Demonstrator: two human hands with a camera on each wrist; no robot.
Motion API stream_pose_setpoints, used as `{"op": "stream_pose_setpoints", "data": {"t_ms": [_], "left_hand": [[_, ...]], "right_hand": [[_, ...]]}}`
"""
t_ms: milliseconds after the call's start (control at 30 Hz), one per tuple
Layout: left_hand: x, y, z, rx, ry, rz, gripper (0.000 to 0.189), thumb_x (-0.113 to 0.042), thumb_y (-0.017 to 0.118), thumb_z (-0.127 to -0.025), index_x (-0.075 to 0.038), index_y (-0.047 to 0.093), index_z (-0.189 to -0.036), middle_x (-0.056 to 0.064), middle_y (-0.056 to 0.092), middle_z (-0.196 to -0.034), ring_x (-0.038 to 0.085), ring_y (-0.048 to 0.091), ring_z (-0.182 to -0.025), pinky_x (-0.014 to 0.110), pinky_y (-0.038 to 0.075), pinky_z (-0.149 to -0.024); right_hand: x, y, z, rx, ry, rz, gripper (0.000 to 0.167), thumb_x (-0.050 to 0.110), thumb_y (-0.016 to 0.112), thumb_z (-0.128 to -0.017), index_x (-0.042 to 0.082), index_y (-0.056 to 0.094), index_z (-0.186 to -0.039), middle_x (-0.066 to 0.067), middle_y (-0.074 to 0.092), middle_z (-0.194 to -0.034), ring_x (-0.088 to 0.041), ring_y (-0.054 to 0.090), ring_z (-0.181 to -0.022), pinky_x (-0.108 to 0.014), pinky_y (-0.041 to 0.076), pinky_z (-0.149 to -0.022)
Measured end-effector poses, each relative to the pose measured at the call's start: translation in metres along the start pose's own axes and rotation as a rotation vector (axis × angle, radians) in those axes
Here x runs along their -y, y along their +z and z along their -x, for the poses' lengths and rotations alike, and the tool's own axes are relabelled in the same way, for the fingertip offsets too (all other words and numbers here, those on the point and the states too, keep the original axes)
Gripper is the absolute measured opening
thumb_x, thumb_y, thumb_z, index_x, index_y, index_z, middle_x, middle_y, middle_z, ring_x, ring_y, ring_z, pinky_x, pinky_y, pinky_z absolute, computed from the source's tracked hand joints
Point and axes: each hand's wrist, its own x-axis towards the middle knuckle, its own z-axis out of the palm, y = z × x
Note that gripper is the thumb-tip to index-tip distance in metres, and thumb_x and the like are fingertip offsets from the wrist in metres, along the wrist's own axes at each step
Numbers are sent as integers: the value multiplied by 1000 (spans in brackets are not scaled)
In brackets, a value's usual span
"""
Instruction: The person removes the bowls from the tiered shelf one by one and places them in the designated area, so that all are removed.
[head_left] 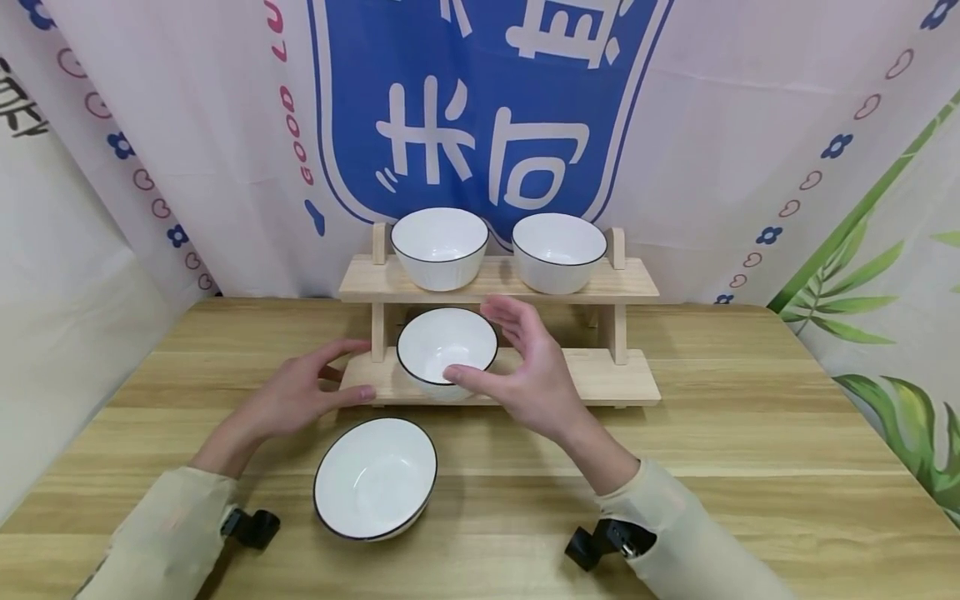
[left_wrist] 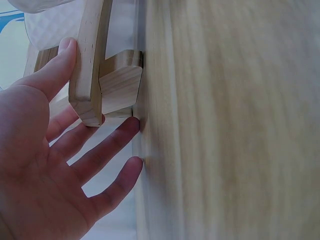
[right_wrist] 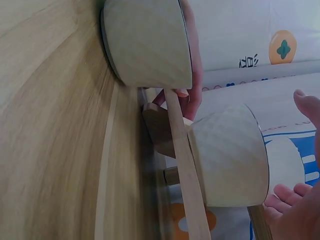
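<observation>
A white bowl (head_left: 442,337) with a thin dark rim stands on the lower board of a two-tier wooden rack (head_left: 607,379), left of its middle. My right hand (head_left: 528,371) hovers over this bowl's right side, thumb and fingers spread apart; the right wrist view shows a gap between hand and bowl (right_wrist: 227,155). At the rack's left end, my left hand (head_left: 307,387) holds the lower board, with the thumb on its front corner and fingers around the back. In the left wrist view the ring and little fingers extend past the board (left_wrist: 87,65).
Another matching bowl (head_left: 375,479) sits on the wooden table (head_left: 750,467) in front of the rack, tilted towards the camera. Two more, a left bowl (head_left: 439,246) and a right bowl (head_left: 559,250), stand on the upper board. A printed curtain (head_left: 247,125) hangs close behind the rack.
</observation>
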Motion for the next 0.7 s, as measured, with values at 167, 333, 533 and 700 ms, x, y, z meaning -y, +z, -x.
{"op": "stream_pose_setpoints", "data": {"t_ms": [167,333,533,700], "left_hand": [[0,0,0,-1,-3,-2,79,-57,75,-97,-23,46,-162,25,58,-154,43,66,-128,58,57,-97],[-1,0,1,1,-7,-3,79,-57,75,-97,-23,45,-162,25,58,-154,44,66,-128,58,57,-97],[0,0,1,9,-16,-3,80,-59,74,-97,-24,44,-163,26,57,-155,44,65,-129,58,57,-96],[0,0,0,12,-16,-1,81,-59,74,-97,-23,44,-163,26,56,-156,44,65,-130,59,56,-97]], "right_hand": [[-4,3,0,-19,65,29,103,22,98,-79,10,38,-162,-9,53,-159,-23,47,-152,-41,34,-130],[-9,8,0,-14,126,33,110,22,99,-77,10,33,-164,-7,47,-160,-25,46,-153,-40,34,-130],[-15,13,-2,7,189,35,117,26,99,-77,10,27,-168,-14,38,-169,-28,42,-157,-44,33,-130],[-20,17,-4,33,244,16,120,26,99,-77,7,24,-168,-12,39,-168,-28,44,-155,-46,36,-129]]}}
